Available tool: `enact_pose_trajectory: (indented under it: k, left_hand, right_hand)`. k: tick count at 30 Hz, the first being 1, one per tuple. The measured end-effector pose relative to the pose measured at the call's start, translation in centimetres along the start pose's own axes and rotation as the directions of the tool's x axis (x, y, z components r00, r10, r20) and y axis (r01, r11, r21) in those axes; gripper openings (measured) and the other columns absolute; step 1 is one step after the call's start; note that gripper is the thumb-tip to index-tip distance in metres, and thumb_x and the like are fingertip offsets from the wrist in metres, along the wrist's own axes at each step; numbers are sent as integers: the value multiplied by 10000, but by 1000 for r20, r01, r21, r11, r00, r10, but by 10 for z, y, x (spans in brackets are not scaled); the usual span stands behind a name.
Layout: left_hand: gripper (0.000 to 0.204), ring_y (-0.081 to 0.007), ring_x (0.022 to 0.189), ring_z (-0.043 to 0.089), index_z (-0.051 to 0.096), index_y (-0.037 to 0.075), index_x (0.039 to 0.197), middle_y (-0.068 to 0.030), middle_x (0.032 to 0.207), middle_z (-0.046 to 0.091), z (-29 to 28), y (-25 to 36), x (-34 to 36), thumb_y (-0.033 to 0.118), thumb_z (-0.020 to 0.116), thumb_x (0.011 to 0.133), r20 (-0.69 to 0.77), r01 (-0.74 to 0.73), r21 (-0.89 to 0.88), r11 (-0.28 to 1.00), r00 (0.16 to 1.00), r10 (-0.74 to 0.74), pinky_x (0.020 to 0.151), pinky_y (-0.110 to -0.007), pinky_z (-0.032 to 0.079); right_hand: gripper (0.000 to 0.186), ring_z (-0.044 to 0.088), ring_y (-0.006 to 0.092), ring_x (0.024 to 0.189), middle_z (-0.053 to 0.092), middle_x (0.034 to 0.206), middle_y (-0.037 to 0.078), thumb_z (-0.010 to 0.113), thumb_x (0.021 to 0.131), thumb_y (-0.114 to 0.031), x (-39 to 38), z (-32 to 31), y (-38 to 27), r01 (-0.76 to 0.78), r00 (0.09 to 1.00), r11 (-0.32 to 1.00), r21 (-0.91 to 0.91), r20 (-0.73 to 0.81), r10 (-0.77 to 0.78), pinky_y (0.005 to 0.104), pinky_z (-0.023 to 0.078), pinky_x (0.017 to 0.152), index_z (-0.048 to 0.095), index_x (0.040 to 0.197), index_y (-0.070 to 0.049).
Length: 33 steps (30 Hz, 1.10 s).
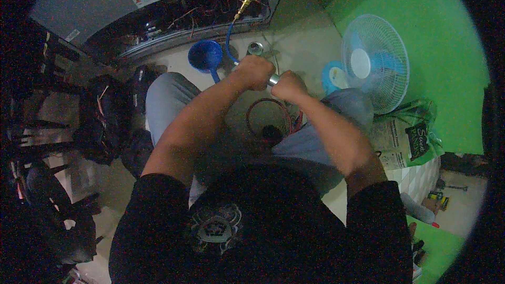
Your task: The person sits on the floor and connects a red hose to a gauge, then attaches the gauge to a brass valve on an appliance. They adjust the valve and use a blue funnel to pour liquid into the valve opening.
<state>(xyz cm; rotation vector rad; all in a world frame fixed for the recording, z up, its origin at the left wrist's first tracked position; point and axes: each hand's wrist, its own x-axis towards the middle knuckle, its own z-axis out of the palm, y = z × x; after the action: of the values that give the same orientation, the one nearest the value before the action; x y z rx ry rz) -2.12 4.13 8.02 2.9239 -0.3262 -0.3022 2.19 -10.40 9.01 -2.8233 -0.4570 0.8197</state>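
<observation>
My left hand (255,72) and my right hand (289,86) are both closed, side by side, on a silver cylindrical piece (273,79) that shows in the gap between my fists. What the rest of it looks like is hidden by my fingers. A blue hose (229,42) runs from beside my left hand up to a brass fitting (244,6) at the opening of the dark appliance. Just beyond my left hand stands a small metal can (255,48). To its left lies a blue plastic dipper (205,56), its handle pointing toward me.
The big grey appliance (105,0) has its lower compartment exposed, with wires inside. A white-and-blue fan (374,63) stands at the right by the green wall. Coiled red hose (252,108) lies between my legs. Black bags (105,110) sit left; a printed sack (389,139) is at right.
</observation>
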Motion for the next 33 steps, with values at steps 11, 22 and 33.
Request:
enact_pose_trajectory:
  k: [11, 22, 33]
  left_hand:
    - [266, -345, 858, 689, 703, 87, 940, -165, 889, 701, -2, -2, 1, 141, 656, 684, -56, 168, -69, 983, 984, -172, 760, -458, 547]
    - [366, -362, 887, 675, 696, 82, 1017, -194, 934, 696, -22, -35, -7, 178, 724, 665, -214, 193, -591, 783, 899, -382, 778, -442, 528]
    - [419, -420, 886, 660, 641, 21, 1048, -239, 921, 681, -31, -26, 20, 277, 760, 737, -415, 175, -717, 674, 670, -615, 753, -483, 520]
  right_hand:
    - [379, 685, 264, 737, 689, 835, 129, 686, 746, -109, -4, -22, 11, 340, 940, 940, 38, -35, -339, 395, 542, 656, 613, 1110, -31]
    - [200, 615, 213, 756, 649, 858, 96, 674, 841, -95, -10, -91, 26, 568, 786, 779, 265, -453, -419, 312, 487, 716, 633, 1025, -29]
    - [584, 653, 394, 936, 672, 949, 201, 736, 756, -469, -7, -66, -71, 443, 796, 724, 529, -603, -47, 466, 508, 847, 597, 1055, 13]
